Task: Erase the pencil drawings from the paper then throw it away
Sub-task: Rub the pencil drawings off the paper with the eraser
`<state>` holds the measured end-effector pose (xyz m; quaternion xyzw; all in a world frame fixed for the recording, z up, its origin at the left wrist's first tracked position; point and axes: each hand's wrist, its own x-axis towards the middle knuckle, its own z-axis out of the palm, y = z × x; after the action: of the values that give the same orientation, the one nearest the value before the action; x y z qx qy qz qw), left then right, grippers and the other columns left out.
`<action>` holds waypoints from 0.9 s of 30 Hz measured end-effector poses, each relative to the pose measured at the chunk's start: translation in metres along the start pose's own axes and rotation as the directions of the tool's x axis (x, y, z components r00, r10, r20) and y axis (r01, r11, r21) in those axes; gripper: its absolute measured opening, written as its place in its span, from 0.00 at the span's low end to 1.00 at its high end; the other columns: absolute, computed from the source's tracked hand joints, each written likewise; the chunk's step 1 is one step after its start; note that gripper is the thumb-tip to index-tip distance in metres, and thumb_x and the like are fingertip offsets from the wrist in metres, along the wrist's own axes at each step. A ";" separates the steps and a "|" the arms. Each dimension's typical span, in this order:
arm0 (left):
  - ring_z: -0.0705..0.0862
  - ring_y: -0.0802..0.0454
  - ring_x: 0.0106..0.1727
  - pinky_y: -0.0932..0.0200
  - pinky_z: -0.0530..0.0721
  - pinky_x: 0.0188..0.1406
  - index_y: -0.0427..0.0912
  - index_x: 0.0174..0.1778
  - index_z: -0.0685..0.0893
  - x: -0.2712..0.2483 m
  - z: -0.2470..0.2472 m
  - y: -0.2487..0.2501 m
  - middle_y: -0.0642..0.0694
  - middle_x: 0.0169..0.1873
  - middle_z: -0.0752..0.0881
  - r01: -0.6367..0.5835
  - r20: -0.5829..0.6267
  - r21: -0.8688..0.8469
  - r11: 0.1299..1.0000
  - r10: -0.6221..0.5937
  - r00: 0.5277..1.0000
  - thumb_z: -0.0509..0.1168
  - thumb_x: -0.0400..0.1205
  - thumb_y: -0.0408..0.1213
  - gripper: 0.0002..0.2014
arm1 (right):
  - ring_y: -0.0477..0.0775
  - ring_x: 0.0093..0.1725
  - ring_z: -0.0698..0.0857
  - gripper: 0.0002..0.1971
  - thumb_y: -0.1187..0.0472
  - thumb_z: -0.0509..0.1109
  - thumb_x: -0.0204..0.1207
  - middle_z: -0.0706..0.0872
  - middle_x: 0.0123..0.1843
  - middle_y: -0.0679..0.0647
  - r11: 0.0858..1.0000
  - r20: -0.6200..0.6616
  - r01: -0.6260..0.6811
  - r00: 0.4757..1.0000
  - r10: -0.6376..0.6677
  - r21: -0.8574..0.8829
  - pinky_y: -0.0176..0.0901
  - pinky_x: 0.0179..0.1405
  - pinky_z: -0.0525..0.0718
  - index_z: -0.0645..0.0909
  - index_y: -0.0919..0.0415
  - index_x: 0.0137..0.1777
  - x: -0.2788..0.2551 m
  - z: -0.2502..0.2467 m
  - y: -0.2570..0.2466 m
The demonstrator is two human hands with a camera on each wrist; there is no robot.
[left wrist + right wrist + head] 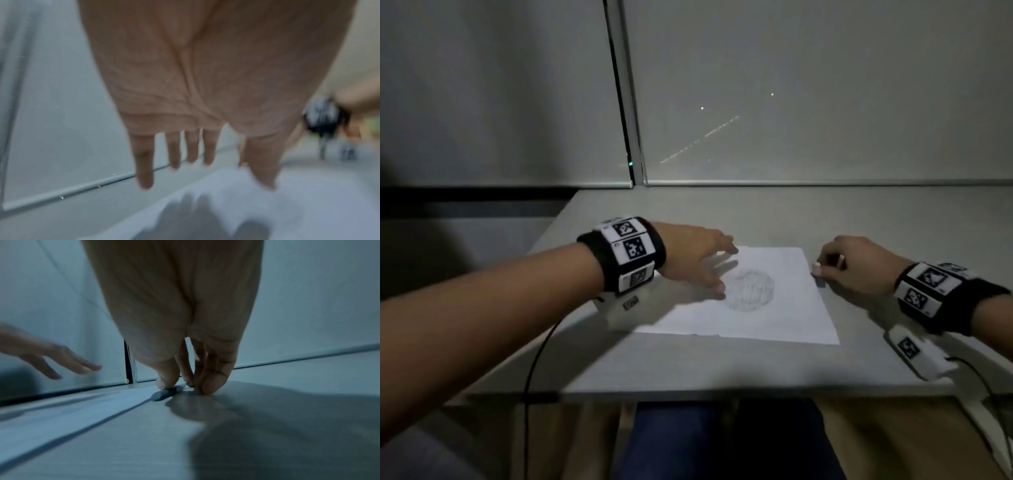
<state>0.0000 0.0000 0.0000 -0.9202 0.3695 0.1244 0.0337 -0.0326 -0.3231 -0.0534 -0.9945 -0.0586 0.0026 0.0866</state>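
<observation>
A white sheet of paper (pixel 774 318) lies flat on the grey table (pixel 688 370), with a shaded pencil drawing (pixel 751 289) near its middle. My left hand (pixel 719 267) hovers open over the sheet's far left part, fingers spread, and casts a shadow on it. In the left wrist view the left hand (pixel 205 175) holds nothing above the paper (pixel 267 211). My right hand (pixel 822 274) is at the sheet's right edge. Its thumb and curled fingers pinch a small grey eraser (pixel 819 283). The right wrist view shows the eraser (pixel 164 394) lying on the table beside the paper's edge (pixel 61 415).
A window with drawn grey blinds (pixel 791 102) stands right behind the table. The table's left edge (pixel 544 240) drops off near my left wrist. Cables (pixel 534 359) hang from both wrist bands over the front edge. My legs show below the tabletop.
</observation>
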 end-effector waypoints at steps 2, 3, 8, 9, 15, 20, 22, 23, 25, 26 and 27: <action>0.64 0.48 0.92 0.42 0.63 0.90 0.56 0.94 0.60 0.011 -0.001 -0.004 0.55 0.94 0.58 0.008 0.054 0.026 1.000 -0.009 0.999 0.71 0.82 0.68 0.47 | 0.55 0.45 0.89 0.12 0.49 0.79 0.79 0.90 0.45 0.51 0.993 -0.025 -0.045 0.998 0.049 0.112 0.47 0.49 0.86 0.88 0.58 0.47 0.005 0.000 0.001; 0.64 0.49 0.91 0.42 0.64 0.90 0.58 0.94 0.59 0.018 0.003 -0.007 0.57 0.93 0.59 0.014 0.092 0.013 1.000 -0.015 0.996 0.73 0.80 0.69 0.49 | 0.55 0.44 0.89 0.11 0.50 0.80 0.77 0.91 0.44 0.52 0.987 -0.015 -0.053 0.998 0.056 0.149 0.48 0.49 0.87 0.86 0.57 0.46 0.005 0.000 0.003; 0.69 0.47 0.88 0.39 0.68 0.87 0.58 0.94 0.61 0.039 0.022 -0.021 0.56 0.89 0.67 0.004 0.158 -0.018 1.000 -0.001 0.987 0.73 0.79 0.71 0.50 | 0.58 0.43 0.92 0.04 0.61 0.78 0.78 0.93 0.44 0.54 0.980 -0.124 0.010 0.992 0.016 0.200 0.47 0.45 0.86 0.85 0.56 0.47 0.016 -0.028 -0.011; 0.71 0.44 0.85 0.38 0.70 0.84 0.57 0.93 0.62 0.041 0.023 -0.023 0.54 0.86 0.70 0.009 0.143 -0.009 1.000 -0.007 0.990 0.72 0.79 0.72 0.50 | 0.57 0.40 0.93 0.03 0.63 0.76 0.79 0.93 0.44 0.54 0.970 -0.132 0.039 0.991 -0.007 0.242 0.48 0.43 0.88 0.85 0.56 0.49 0.021 -0.034 -0.018; 0.70 0.43 0.80 0.34 0.74 0.80 0.60 0.93 0.62 0.050 0.025 -0.023 0.52 0.76 0.69 0.016 0.127 0.032 0.999 -0.020 0.992 0.68 0.73 0.81 0.54 | 0.49 0.33 0.85 0.03 0.60 0.80 0.76 0.89 0.34 0.48 0.959 -0.069 0.210 0.977 -0.201 0.191 0.40 0.41 0.83 0.93 0.55 0.47 0.047 -0.008 -0.069; 0.67 0.47 0.85 0.37 0.71 0.84 0.54 0.93 0.61 0.051 0.025 -0.020 0.53 0.85 0.66 0.031 0.125 -0.002 1.000 -0.031 0.992 0.74 0.66 0.82 0.63 | 0.43 0.32 0.84 0.06 0.55 0.85 0.73 0.90 0.35 0.50 0.972 -0.100 0.130 0.989 -0.113 0.194 0.36 0.36 0.83 0.93 0.57 0.41 0.065 0.013 -0.075; 0.65 0.47 0.87 0.36 0.69 0.86 0.54 0.94 0.59 0.052 0.025 -0.022 0.54 0.87 0.65 0.041 0.127 -0.013 0.999 -0.039 0.991 0.74 0.65 0.82 0.64 | 0.45 0.34 0.86 0.07 0.54 0.85 0.73 0.91 0.36 0.49 0.971 -0.122 0.126 0.987 -0.102 0.202 0.33 0.34 0.82 0.92 0.56 0.40 0.069 0.013 -0.077; 0.64 0.47 0.87 0.36 0.69 0.86 0.54 0.94 0.57 0.052 0.025 -0.023 0.55 0.88 0.63 0.045 0.129 -0.015 0.999 -0.043 0.991 0.74 0.64 0.82 0.66 | 0.47 0.35 0.88 0.07 0.54 0.84 0.73 0.91 0.36 0.50 0.971 -0.132 0.130 0.986 -0.104 0.201 0.31 0.34 0.81 0.92 0.56 0.40 0.071 0.013 -0.078; 0.61 0.47 0.88 0.36 0.67 0.87 0.55 0.95 0.55 0.053 0.025 -0.023 0.57 0.89 0.61 0.048 0.140 -0.005 0.999 -0.047 0.989 0.73 0.62 0.84 0.68 | 0.51 0.37 0.89 0.07 0.56 0.83 0.73 0.92 0.36 0.52 0.973 -0.136 0.141 0.984 -0.117 0.184 0.28 0.33 0.80 0.92 0.58 0.40 0.074 0.014 -0.081; 0.61 0.47 0.88 0.35 0.67 0.87 0.56 0.95 0.54 0.054 0.025 -0.023 0.58 0.89 0.60 0.055 0.151 0.001 0.998 -0.055 0.987 0.73 0.62 0.84 0.69 | 0.52 0.37 0.89 0.06 0.57 0.83 0.74 0.92 0.36 0.53 0.975 -0.128 0.140 0.985 -0.119 0.173 0.28 0.33 0.80 0.92 0.59 0.40 0.075 0.015 -0.082; 0.61 0.47 0.88 0.34 0.68 0.87 0.56 0.95 0.53 0.054 0.023 -0.022 0.59 0.88 0.60 0.059 0.162 0.012 0.998 -0.060 0.985 0.73 0.62 0.85 0.70 | 0.52 0.37 0.89 0.05 0.59 0.82 0.74 0.92 0.36 0.54 0.976 -0.123 0.143 0.985 -0.123 0.166 0.30 0.33 0.81 0.92 0.60 0.40 0.075 0.015 -0.083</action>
<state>0.0481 -0.0162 -0.0368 -0.9176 0.3383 0.1965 0.0709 0.0321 -0.2300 -0.0539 -0.9755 -0.1196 -0.0538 0.1765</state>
